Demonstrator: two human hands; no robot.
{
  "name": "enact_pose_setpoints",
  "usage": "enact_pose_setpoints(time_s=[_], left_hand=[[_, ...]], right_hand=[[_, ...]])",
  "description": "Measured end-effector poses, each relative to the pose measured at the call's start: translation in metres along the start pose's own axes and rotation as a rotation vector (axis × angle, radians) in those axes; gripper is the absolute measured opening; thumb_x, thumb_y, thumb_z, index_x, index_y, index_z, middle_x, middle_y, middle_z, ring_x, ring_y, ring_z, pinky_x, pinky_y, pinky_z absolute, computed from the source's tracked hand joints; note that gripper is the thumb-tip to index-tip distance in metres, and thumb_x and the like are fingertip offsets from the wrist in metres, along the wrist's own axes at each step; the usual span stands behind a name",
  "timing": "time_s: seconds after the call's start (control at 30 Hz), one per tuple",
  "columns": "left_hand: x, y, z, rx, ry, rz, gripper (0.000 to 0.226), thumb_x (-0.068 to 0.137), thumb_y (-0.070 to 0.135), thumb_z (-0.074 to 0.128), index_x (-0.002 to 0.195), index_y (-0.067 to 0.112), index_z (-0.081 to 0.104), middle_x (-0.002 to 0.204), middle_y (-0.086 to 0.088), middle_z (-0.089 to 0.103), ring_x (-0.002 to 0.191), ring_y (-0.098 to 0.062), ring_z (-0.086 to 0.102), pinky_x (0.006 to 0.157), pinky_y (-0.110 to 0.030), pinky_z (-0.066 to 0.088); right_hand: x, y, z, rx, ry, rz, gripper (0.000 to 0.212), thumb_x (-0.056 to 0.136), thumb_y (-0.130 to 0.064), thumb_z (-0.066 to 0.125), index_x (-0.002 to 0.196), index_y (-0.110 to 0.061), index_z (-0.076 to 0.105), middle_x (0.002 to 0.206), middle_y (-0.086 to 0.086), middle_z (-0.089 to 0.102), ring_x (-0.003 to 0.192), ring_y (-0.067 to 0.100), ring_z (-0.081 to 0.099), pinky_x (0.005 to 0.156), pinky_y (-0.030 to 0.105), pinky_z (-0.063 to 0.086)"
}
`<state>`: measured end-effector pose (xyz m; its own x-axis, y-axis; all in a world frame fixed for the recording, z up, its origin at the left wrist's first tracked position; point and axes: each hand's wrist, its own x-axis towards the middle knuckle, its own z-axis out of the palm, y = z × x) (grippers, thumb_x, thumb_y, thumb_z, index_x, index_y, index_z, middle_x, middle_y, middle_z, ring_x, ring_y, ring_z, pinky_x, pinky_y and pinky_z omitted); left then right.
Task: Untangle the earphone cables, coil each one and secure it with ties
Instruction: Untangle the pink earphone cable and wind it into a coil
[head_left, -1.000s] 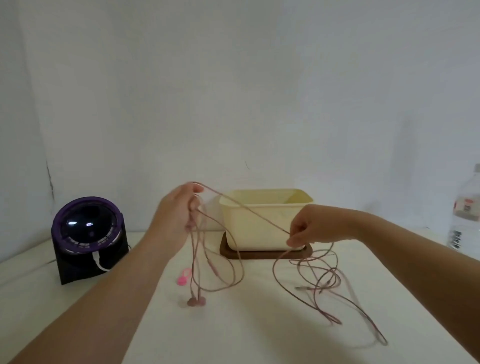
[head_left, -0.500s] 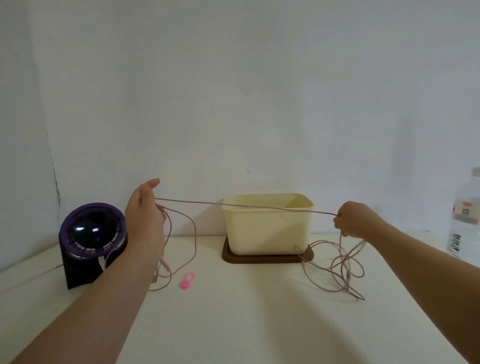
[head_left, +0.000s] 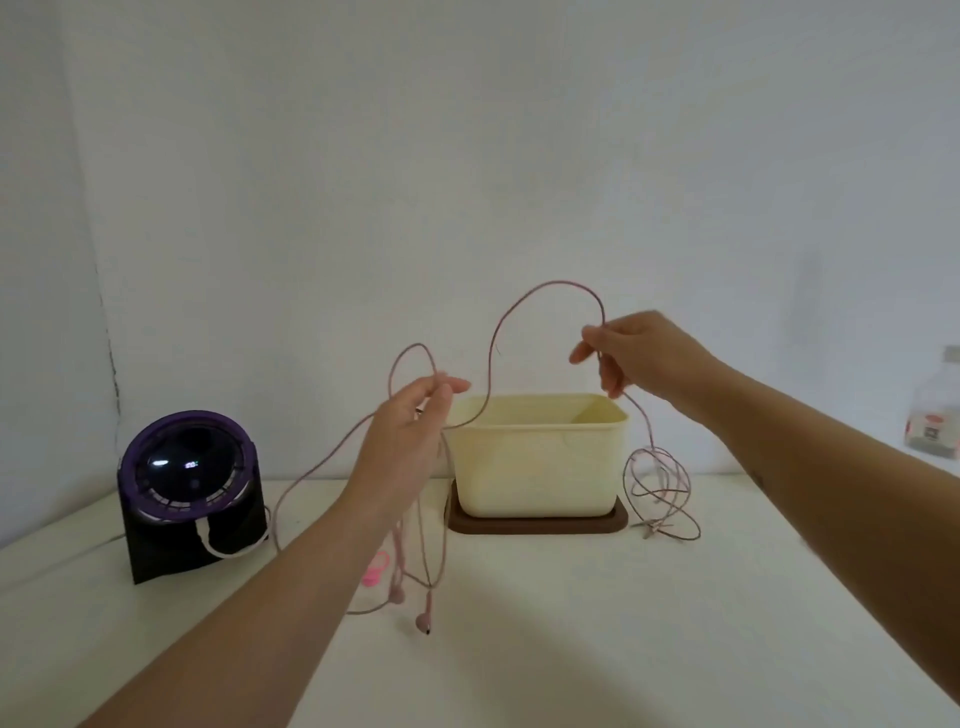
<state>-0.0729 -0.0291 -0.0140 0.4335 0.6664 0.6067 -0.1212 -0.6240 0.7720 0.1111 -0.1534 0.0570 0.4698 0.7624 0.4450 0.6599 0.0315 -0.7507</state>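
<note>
Person's bare arms and hands.
Left hand (head_left: 410, 431), right hand (head_left: 641, 358), forearms bare to frame edge; small dark mark (head_left: 756, 477) on right forearm.

Plain domestic room, white table (head_left: 623, 654), bare white wall (head_left: 467, 156), purple gadget (head_left: 189, 483), cream tub (head_left: 540, 467), water bottle (head_left: 935, 421)

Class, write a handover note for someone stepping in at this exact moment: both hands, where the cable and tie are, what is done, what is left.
Left hand: raised, fingers grip the earphone cable; the earbuds dangle below it.
Right hand: raised by the cream box, fingers pinch the same cable, which arcs between the hands.
A loose tangle lies on the table right of the box. The pink tie lies by the left forearm, unused.
Done: the stretch between the hands runs free.
Left: clear the tangle, coil, tie.
</note>
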Motion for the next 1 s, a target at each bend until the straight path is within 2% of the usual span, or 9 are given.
enact_pose_setpoints(time_s=[0.03,0.1,0.2,0.37,0.47,0.6,0.7,0.8,1.0], left_hand=[[-0.002,0.002,0.005,-0.022,-0.043,-0.007,0.025,0.099,0.025,0.042,0.106,0.024,0.067,0.086,-0.005,0.068,0.055,-0.018,0.055,0.062,-0.028,0.048],[-0.003,0.005,0.013,-0.045,-0.125,-0.017,0.024,0.099,0.024,0.042,0.106,0.029,0.065,0.096,0.011,0.071,0.044,0.001,0.044,0.057,-0.016,0.033],[-0.007,0.010,0.023,-0.043,-0.244,-0.026,0.023,0.099,0.027,0.043,0.110,0.033,0.063,0.089,0.014,0.070,0.046,-0.004,0.034,0.051,-0.018,0.033],[-0.010,0.018,0.032,-0.101,-0.334,-0.044,0.017,0.098,0.025,0.047,0.090,0.024,0.062,0.064,0.008,0.054,0.047,-0.008,0.033,0.046,-0.019,0.030],[-0.005,0.016,0.027,-0.192,-0.221,-0.090,0.023,0.099,0.024,0.044,0.093,0.017,0.065,0.060,0.007,0.051,0.044,-0.006,0.030,0.043,-0.018,0.025],[0.001,0.022,0.015,-0.408,-0.070,-0.063,0.024,0.100,0.018,0.040,0.087,0.013,0.060,0.057,0.009,0.057,0.044,-0.003,0.034,0.041,-0.014,0.024],[0.006,0.027,0.003,-0.459,0.016,-0.022,0.026,0.101,0.017,0.037,0.084,0.015,0.056,0.060,0.007,0.064,0.041,-0.003,0.031,0.042,-0.016,0.023],[0.013,0.028,-0.012,-0.460,0.131,0.007,0.025,0.102,0.018,0.036,0.085,0.017,0.055,0.069,0.005,0.070,0.040,-0.003,0.029,0.041,-0.015,0.023],[0.026,0.016,-0.037,-0.413,0.385,-0.021,0.027,0.103,0.025,0.033,0.079,0.022,0.048,0.094,0.005,0.074,0.036,-0.004,0.027,0.040,-0.020,0.021]], right_hand=[[-0.002,-0.009,0.003,0.022,0.001,-0.049,0.033,0.098,-0.024,0.047,0.081,-0.008,0.070,0.056,0.001,0.066,0.057,0.018,0.061,0.069,0.030,0.051],[-0.007,-0.024,0.010,0.043,-0.097,-0.110,0.032,0.099,-0.024,0.046,0.088,-0.005,0.069,0.068,0.004,0.071,0.064,0.016,0.065,0.073,0.027,0.053],[-0.014,-0.038,0.021,0.024,-0.237,-0.181,0.032,0.098,-0.026,0.046,0.094,-0.006,0.070,0.070,0.005,0.069,0.071,0.016,0.064,0.079,0.027,0.052],[-0.021,-0.041,0.032,0.026,-0.302,-0.260,0.031,0.098,-0.029,0.046,0.091,-0.014,0.073,0.074,0.008,0.066,0.079,0.017,0.062,0.092,0.032,0.050],[-0.019,-0.030,0.032,0.033,-0.216,-0.276,0.020,0.092,-0.036,0.055,0.096,-0.026,0.072,0.100,0.003,0.070,0.087,0.011,0.061,0.096,0.036,0.049],[-0.019,0.009,0.043,-0.165,-0.410,-0.107,0.054,0.083,-0.040,0.066,0.132,-0.024,0.051,0.118,-0.007,0.063,0.098,0.015,0.064,0.087,0.030,0.053],[-0.022,0.041,0.053,-0.186,-0.575,0.061,0.041,0.086,-0.026,0.067,0.125,-0.021,0.055,0.097,-0.006,0.071,0.079,0.015,0.067,0.069,0.021,0.054],[-0.022,0.064,0.053,-0.339,-0.662,0.179,0.011,0.089,-0.025,0.061,0.095,-0.018,0.068,0.070,-0.006,0.068,0.050,0.006,0.048,0.051,0.015,0.038],[-0.006,0.101,0.029,-0.733,-0.385,0.410,0.035,0.098,-0.027,0.037,0.093,-0.007,0.065,0.073,0.000,0.064,0.050,0.010,0.057,0.049,0.019,0.040]])
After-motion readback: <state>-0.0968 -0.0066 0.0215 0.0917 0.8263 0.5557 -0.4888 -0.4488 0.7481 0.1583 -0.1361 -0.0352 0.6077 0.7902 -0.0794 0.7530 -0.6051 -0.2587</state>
